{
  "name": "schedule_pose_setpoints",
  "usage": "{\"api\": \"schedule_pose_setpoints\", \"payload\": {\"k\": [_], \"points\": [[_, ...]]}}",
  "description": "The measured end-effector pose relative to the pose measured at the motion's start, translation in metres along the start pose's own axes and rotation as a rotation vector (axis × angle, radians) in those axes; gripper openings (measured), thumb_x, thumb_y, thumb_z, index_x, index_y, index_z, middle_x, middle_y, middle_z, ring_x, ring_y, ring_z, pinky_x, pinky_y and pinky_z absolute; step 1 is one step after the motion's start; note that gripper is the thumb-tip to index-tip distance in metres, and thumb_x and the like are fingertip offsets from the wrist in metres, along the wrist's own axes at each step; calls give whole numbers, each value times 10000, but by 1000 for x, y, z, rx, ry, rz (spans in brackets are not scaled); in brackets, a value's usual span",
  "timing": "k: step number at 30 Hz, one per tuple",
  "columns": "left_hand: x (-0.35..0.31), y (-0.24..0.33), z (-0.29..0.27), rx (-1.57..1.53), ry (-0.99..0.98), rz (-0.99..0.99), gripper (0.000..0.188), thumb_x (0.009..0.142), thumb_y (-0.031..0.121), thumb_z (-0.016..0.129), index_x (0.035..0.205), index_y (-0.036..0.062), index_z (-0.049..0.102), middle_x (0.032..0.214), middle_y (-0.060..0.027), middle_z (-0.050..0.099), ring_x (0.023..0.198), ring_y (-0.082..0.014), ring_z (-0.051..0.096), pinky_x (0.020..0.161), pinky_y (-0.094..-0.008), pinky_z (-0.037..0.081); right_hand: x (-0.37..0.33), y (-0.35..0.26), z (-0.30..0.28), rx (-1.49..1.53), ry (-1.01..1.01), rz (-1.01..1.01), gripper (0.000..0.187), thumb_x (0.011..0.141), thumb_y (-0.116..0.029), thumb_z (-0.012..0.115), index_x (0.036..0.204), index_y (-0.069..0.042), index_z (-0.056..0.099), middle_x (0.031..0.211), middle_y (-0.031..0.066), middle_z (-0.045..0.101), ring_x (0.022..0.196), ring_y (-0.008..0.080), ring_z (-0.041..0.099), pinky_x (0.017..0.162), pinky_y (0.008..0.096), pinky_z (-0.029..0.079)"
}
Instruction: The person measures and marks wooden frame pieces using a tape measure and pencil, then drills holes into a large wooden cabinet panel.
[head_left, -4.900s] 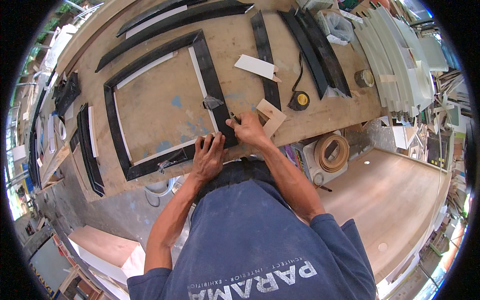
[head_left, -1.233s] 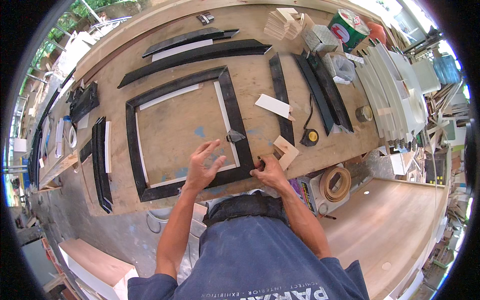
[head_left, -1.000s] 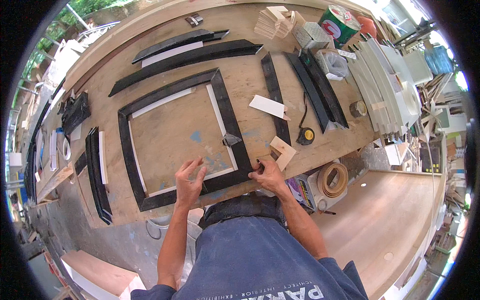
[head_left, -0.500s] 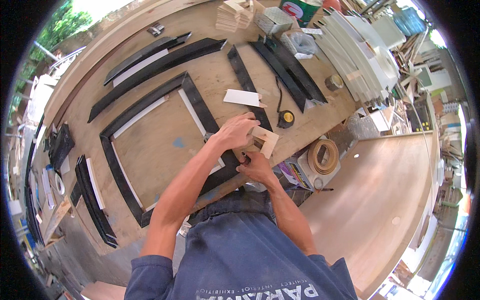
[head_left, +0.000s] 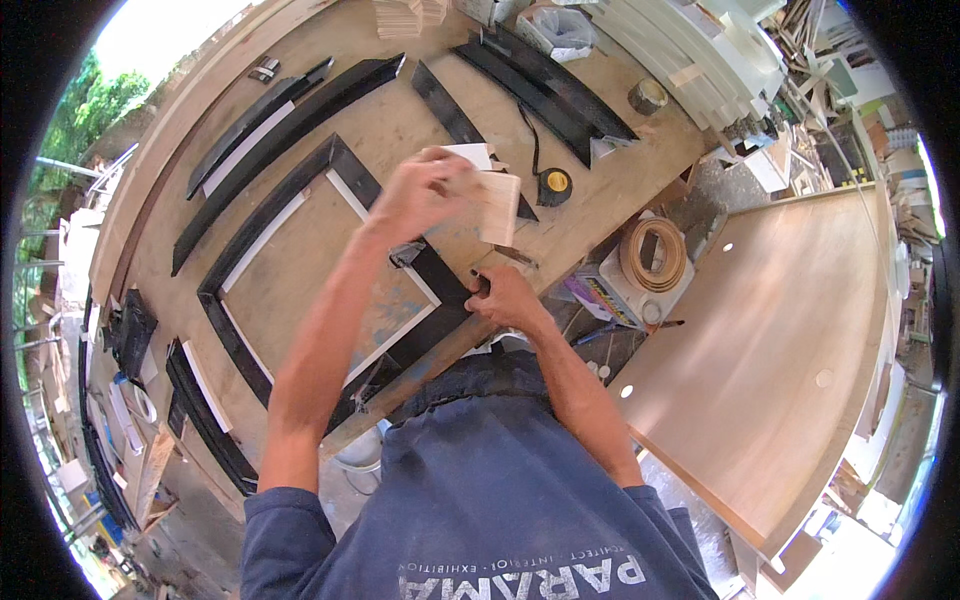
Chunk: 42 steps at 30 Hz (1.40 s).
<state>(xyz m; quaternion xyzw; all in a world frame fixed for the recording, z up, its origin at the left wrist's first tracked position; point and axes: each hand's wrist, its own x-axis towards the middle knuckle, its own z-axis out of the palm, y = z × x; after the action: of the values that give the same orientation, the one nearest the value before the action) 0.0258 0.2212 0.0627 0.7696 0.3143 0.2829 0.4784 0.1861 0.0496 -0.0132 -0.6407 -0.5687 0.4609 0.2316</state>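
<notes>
My left hand (head_left: 425, 195), slightly blurred, is raised over the workbench with its fingers closed on a pale wooden block (head_left: 500, 212), which stands out to the right. My right hand (head_left: 505, 298) is curled at the near right corner of a black frame (head_left: 440, 290) with a white inner edge. A small dark thing shows by its thumb, too little of it to name. A thin dark piece (head_left: 517, 258) lies on the bench just beyond that hand. Behind the wooden block is a white strip (head_left: 470, 155), partly hidden.
A yellow-and-black tape measure (head_left: 554, 185) lies right of the block. Black mouldings (head_left: 545, 95) and a tape roll (head_left: 647, 96) are farther off. Beside the bench (head_left: 600, 215), a coil of edging strip (head_left: 653, 255) rests on a box, near a large wooden panel (head_left: 760, 350).
My left hand has lifted the wooden block up and away from the right hand, turning it. The right hand has stayed near the frame's corner. The view has shifted slightly.
</notes>
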Motion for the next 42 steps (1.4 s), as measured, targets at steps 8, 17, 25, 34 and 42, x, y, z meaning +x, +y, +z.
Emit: {"api": "schedule_pose_setpoints", "payload": {"k": [8, 17, 25, 34, 42], "points": [[-140, -16, -89, -376, 41, -429, 362, 861, 113, 775, 1191, -29, 730, 944, -13, 707, 849, -99, 618, 755, -259, 482, 3, 3, 2, -2, -18, -59, 266, 700, -203, 733, 816, -33, 563, 653, 132, 599, 635, 298, 620, 625, 397, 485], [-150, -32, -27, -373, 24, -798, 327, 900, 143, 564, 1117, 28, 779, 841, -2, 669, 727, -89, 545, 618, -255, 394, 3, 8, 2, 89, -10, -81, 302, 699, -258, 753, 824, -32, 595, 643, 98, 625, 612, 233, 632, 606, 378, 491], [-151, -60, -28, -337, 317, -683, 271, 888, 133, 542, 1031, -8, 724, 755, 11, 563, 568, -79, 427, 510, -279, 335, -1, 2, 2, 72, 3, -52, 305, 701, -261, 748, 850, -23, 631, 661, 110, 640, 621, 235, 638, 623, 385, 502], [-121, -80, -31, -119, 312, -634, 490, 851, 139, 613, 1285, -84, 659, 993, -92, 744, 801, -134, 636, 723, -282, 491, 2, 5, 3, 99, -34, -41, 350, 692, -266, 759, 883, 6, 647, 695, 125, 657, 633, 244, 649, 632, 380, 515], [-153, -63, -32, -135, 297, -584, 477, 889, 62, 697, 1338, -86, 632, 943, -123, 760, 854, -153, 683, 802, -304, 514, 0, 12, 5, 93, -4, -21, 351, 681, -280, 765, 860, 0, 651, 700, 133, 648, 669, 254, 652, 649, 394, 508]]}}
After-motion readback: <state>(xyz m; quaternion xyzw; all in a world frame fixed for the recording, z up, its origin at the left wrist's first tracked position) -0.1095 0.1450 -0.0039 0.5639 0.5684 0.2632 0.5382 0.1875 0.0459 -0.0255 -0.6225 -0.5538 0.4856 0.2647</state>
